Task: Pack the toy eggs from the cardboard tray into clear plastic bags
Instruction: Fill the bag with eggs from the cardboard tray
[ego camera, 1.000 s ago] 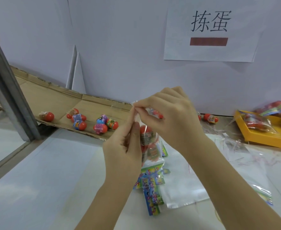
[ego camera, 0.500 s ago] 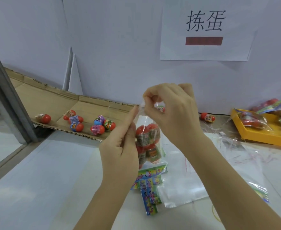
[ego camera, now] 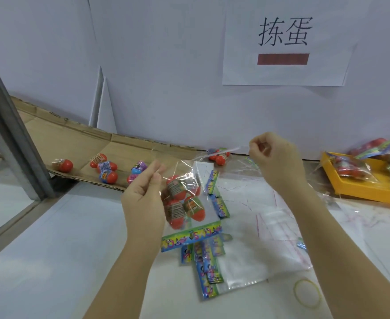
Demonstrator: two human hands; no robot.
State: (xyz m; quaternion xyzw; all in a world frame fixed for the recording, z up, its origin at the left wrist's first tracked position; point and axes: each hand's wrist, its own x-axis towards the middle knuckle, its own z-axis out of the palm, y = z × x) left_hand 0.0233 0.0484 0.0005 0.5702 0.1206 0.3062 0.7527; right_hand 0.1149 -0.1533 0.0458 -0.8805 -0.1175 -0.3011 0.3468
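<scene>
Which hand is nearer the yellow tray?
Right. The right hand, pinching a strip, is just left of the tray; the left hand pinches the bag farther left.

Your lone head camera looks forward and down, close over the table (ego camera: 40,261), facing the wall (ego camera: 166,65); the tray (ego camera: 51,134) runs along the far left edge.
</scene>
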